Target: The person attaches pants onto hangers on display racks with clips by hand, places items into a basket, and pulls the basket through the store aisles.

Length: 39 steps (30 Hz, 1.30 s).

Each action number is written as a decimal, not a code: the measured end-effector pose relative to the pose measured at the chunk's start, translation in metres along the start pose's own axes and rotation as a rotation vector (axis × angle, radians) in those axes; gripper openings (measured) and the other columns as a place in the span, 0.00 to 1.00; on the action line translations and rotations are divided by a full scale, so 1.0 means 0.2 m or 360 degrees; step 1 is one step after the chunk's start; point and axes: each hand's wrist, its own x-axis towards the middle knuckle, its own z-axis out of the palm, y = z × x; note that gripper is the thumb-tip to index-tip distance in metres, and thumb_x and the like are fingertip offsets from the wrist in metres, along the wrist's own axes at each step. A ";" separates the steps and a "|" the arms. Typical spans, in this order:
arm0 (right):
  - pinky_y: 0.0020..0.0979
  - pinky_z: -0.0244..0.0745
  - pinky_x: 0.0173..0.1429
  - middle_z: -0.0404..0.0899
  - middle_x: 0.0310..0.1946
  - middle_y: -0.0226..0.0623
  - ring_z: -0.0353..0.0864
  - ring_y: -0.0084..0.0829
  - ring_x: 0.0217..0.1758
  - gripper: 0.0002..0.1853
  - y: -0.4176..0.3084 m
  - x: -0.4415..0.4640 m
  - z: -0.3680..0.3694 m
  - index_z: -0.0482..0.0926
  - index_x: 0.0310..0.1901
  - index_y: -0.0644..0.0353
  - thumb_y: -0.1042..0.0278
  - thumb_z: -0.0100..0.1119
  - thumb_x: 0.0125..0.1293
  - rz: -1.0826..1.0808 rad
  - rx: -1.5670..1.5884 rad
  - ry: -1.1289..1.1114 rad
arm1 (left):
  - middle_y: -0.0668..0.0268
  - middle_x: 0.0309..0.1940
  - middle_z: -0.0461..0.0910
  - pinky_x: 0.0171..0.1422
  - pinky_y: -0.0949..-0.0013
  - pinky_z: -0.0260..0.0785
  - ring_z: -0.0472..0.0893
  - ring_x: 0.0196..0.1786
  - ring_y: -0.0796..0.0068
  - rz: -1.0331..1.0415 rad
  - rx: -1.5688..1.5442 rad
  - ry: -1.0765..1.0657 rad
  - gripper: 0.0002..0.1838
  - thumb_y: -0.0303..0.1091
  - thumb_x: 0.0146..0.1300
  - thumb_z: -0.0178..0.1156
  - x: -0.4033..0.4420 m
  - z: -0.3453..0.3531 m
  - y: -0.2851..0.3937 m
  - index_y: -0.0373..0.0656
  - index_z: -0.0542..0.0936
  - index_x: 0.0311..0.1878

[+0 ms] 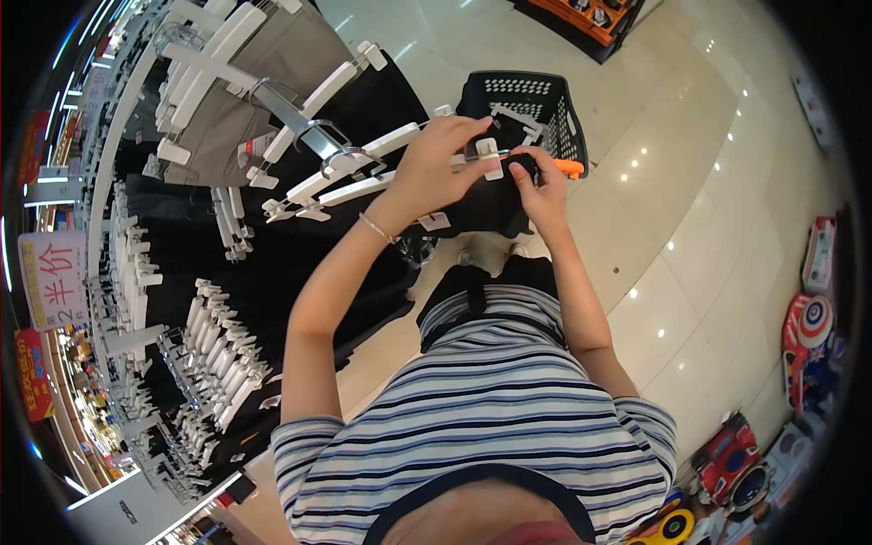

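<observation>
My left hand (436, 163), with a thin bracelet at the wrist, reaches out past the hanging clothes. Its thumb and fingers close on a white clip hanger (490, 162). My right hand (545, 193) is beside it, thumb and fingers pinching the dark waist edge of a black garment (490, 207). The garment hangs below both hands; whether it is trousers or a skirt cannot be made out. Just beyond the hands stands a dark shopping basket (565, 116) with an orange handle (569, 169). White hangers lie inside the basket.
To the left, a metal rack arm (313, 136) carries white hangers with black and grey garments (295, 73). More white clip hangers (218, 345) crowd the lower left. An orange display bin (590, 18) stands at the top. Boxed toys (727, 454) line the right side of the tiled floor (672, 245).
</observation>
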 end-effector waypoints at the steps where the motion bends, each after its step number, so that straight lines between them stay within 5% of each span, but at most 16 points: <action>1: 0.21 0.67 0.46 0.77 0.33 0.33 0.75 0.23 0.38 0.07 0.01 0.01 -0.01 0.75 0.39 0.63 0.76 0.57 0.58 -0.0015 -0.0025 -0.0010 | 0.62 0.36 0.79 0.46 0.70 0.69 0.78 0.39 0.68 0.0207 0.0211 0.0179 0.20 0.27 0.47 0.67 -0.02 -0.01 0.03 0.39 0.79 0.47; 2: 0.21 0.67 0.46 0.77 0.33 0.33 0.75 0.23 0.39 0.07 0.01 0.03 0.00 0.75 0.39 0.63 0.76 0.57 0.58 -0.0033 -0.0047 -0.0022 | 0.60 0.42 0.79 0.50 0.67 0.69 0.77 0.44 0.62 0.0270 0.0153 0.0266 0.23 0.25 0.46 0.68 -0.08 -0.05 0.07 0.39 0.77 0.49; 5: 0.22 0.67 0.47 0.76 0.34 0.32 0.74 0.23 0.40 0.08 0.04 0.10 0.00 0.74 0.41 0.62 0.74 0.57 0.60 -0.0051 -0.0100 -0.0115 | 0.57 0.40 0.78 0.49 0.70 0.69 0.77 0.44 0.67 0.0058 0.0494 0.1101 0.09 0.16 0.55 0.57 -0.41 -0.10 0.02 0.33 0.78 0.39; 7: 0.23 0.67 0.47 0.76 0.35 0.32 0.73 0.23 0.40 0.09 0.11 0.15 0.02 0.74 0.43 0.61 0.73 0.56 0.61 0.0020 -0.0019 -0.0171 | 0.61 0.38 0.75 0.48 0.71 0.67 0.74 0.42 0.72 -0.0270 0.0605 0.1679 0.08 0.18 0.59 0.55 -0.64 -0.12 -0.06 0.33 0.76 0.42; 9: 0.22 0.66 0.46 0.74 0.37 0.32 0.71 0.23 0.41 0.10 0.17 0.19 0.03 0.73 0.44 0.62 0.69 0.56 0.62 -0.0009 -0.0056 -0.0253 | 0.62 0.41 0.73 0.51 0.71 0.65 0.73 0.44 0.72 -0.0567 0.0648 0.1810 0.09 0.23 0.60 0.56 -0.80 -0.19 -0.10 0.35 0.74 0.44; 11: 0.22 0.66 0.46 0.74 0.37 0.31 0.71 0.22 0.41 0.12 0.21 0.23 0.04 0.72 0.46 0.62 0.67 0.56 0.64 0.0110 -0.0096 -0.0284 | 0.62 0.45 0.71 0.53 0.71 0.63 0.72 0.46 0.73 -0.0798 0.0800 0.1710 0.14 0.28 0.61 0.58 -0.86 -0.27 -0.18 0.36 0.71 0.48; 15: 0.20 0.65 0.45 0.73 0.36 0.30 0.69 0.19 0.39 0.12 0.21 0.28 0.05 0.71 0.47 0.60 0.64 0.52 0.66 0.0267 -0.0049 -0.0446 | 0.61 0.46 0.69 0.58 0.70 0.61 0.70 0.51 0.73 -0.0871 -0.0003 0.1745 0.20 0.28 0.58 0.61 -0.98 -0.28 -0.37 0.39 0.64 0.51; 20: 0.20 0.63 0.50 0.72 0.40 0.29 0.68 0.19 0.44 0.12 0.15 0.28 0.11 0.69 0.50 0.60 0.66 0.50 0.67 0.0002 -0.0096 -0.0444 | 0.67 0.47 0.66 0.58 0.76 0.55 0.67 0.51 0.78 -0.1036 -0.0288 0.1677 0.29 0.24 0.54 0.65 -1.03 -0.24 -0.38 0.42 0.62 0.56; 23: 0.18 0.62 0.43 0.70 0.37 0.27 0.67 0.17 0.38 0.13 0.14 0.27 0.12 0.68 0.50 0.60 0.66 0.50 0.67 0.0002 -0.0095 -0.0431 | 0.70 0.35 0.72 0.43 0.81 0.64 0.72 0.39 0.84 -0.1244 -0.0268 0.1394 0.19 0.25 0.54 0.65 -1.10 -0.25 -0.44 0.38 0.70 0.47; 26: 0.15 0.59 0.34 0.69 0.34 0.25 0.63 0.14 0.32 0.13 0.21 0.27 0.09 0.68 0.49 0.61 0.65 0.51 0.67 0.0042 -0.0058 -0.0448 | 0.70 0.32 0.73 0.38 0.83 0.65 0.72 0.35 0.85 -0.0991 -0.0514 0.1470 0.14 0.22 0.54 0.63 -1.11 -0.27 -0.36 0.36 0.72 0.42; 33: 0.16 0.62 0.35 0.70 0.33 0.26 0.65 0.15 0.32 0.10 0.25 0.24 0.15 0.70 0.46 0.61 0.68 0.54 0.65 0.0160 -0.0031 -0.0557 | 0.70 0.33 0.75 0.41 0.83 0.65 0.73 0.37 0.84 -0.0868 -0.0491 0.1726 0.12 0.21 0.55 0.63 -1.19 -0.30 -0.29 0.35 0.74 0.42; 34: 0.17 0.63 0.37 0.71 0.33 0.27 0.67 0.16 0.34 0.10 0.28 0.26 0.16 0.70 0.46 0.62 0.71 0.55 0.64 0.0207 -0.0049 -0.0569 | 0.75 0.26 0.72 0.33 0.85 0.61 0.69 0.30 0.89 -0.0902 -0.0516 0.1816 0.11 0.23 0.54 0.64 -1.18 -0.31 -0.28 0.35 0.77 0.41; 39: 0.17 0.63 0.37 0.72 0.33 0.27 0.69 0.17 0.35 0.10 0.34 0.33 0.26 0.71 0.45 0.63 0.75 0.55 0.63 0.0112 -0.0066 -0.0582 | 0.82 0.19 0.61 0.24 0.85 0.43 0.55 0.22 0.94 -0.0947 -0.0230 0.1776 0.10 0.25 0.54 0.66 -1.24 -0.37 -0.32 0.35 0.79 0.39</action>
